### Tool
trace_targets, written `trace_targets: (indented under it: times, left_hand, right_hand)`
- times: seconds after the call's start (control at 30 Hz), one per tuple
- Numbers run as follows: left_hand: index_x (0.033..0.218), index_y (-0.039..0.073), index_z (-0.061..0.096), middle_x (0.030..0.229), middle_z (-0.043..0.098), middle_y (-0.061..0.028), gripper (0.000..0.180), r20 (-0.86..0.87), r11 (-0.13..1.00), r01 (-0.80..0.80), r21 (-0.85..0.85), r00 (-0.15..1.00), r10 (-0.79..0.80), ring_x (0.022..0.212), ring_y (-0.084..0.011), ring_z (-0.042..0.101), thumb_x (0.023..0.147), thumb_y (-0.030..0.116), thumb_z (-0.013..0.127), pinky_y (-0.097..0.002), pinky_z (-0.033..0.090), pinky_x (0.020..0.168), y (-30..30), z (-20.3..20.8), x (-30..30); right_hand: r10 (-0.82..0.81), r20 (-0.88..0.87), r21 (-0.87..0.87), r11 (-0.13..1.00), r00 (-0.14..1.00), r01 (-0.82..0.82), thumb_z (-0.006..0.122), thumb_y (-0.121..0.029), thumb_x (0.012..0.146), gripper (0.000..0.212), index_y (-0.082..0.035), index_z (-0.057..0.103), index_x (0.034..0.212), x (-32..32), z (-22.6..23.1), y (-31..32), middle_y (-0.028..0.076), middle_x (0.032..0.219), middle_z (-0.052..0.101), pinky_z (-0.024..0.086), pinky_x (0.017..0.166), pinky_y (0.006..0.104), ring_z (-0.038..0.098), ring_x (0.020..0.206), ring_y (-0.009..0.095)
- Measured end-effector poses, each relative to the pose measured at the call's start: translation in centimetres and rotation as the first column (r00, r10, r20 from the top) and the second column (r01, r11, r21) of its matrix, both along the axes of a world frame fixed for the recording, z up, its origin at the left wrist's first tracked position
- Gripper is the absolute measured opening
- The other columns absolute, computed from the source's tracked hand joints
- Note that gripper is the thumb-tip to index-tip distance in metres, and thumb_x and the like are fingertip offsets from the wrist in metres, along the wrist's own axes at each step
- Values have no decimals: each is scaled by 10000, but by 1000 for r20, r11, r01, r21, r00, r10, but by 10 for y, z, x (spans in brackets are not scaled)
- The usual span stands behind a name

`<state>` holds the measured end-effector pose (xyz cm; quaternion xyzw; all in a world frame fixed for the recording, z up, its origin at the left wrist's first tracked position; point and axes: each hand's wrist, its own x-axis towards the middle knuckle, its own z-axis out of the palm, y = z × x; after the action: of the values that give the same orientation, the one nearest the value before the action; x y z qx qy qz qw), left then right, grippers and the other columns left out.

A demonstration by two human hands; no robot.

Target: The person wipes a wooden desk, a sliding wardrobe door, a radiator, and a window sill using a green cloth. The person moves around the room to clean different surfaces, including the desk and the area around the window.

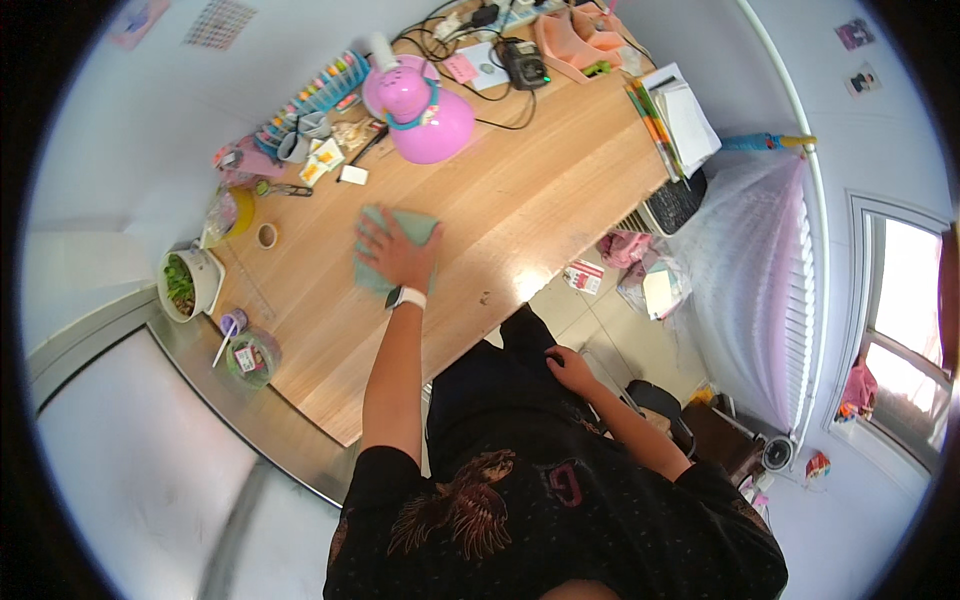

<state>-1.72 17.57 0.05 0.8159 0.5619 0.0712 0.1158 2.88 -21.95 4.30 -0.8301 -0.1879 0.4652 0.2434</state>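
My left hand [397, 254] lies flat with its fingers spread on a pale green cloth [418, 226], pressing it against the wooden desk [540, 190]. The cloth shows around the fingers and beside the palm. A watch with a light strap [405, 297] sits on the left wrist. My right hand [571, 370] is off the desk, resting by my thigh with loosely bent fingers and nothing visible in it. Beyond the cloth stand a pink desk lamp [435, 130] and a small white block [353, 175].
A roll of tape [267, 236], a potted plant [181, 285] and a clear container [252, 358] line the left side. At the back lie cables, a black charger [523, 64] and a peach-coloured bag [580, 42]. Papers [688, 125] rest at the right edge.
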Motion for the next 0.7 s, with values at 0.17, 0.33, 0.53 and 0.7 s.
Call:
trace_targets:
  times: [0.17,0.33,0.53,0.7]
  left_hand:
    - [1534,182,213,1576,165,-191,1192,54,968,224,-110,974,-219,1435,-440,144,592,725,704,-670,104,1095,-60,20,77]
    - [1517,175,274,1576,169,-189,1138,125,820,542,-183,840,-527,1436,-425,151,602,665,742,-660,86,1102,-142,24,63]
    - [1508,184,305,1581,170,-184,991,79,794,564,-225,823,-562,1434,-427,162,703,607,700,-641,80,1116,-153,11,38]
    - [1529,159,249,1592,149,-175,887,4,986,162,-33,987,-162,1446,-437,122,832,614,556,-647,80,1118,-163,-9,178]
  right_hand:
    - [-53,92,-40,998,994,57,617,-211,860,281,-26,637,1071,2,3,-32,190,1012,669,510,834,414,645,952,342]
    - [-144,45,-92,985,989,148,611,-223,865,291,-24,642,1076,11,-2,-71,188,1030,669,511,845,412,651,952,342]
    - [-183,-58,-56,982,981,180,618,-196,886,254,-37,647,1082,38,-12,-117,145,1007,686,516,846,370,664,947,274]
    - [-329,-57,-91,942,943,323,590,-144,869,251,-19,648,1079,49,-11,-182,157,1002,691,521,830,369,669,924,271]
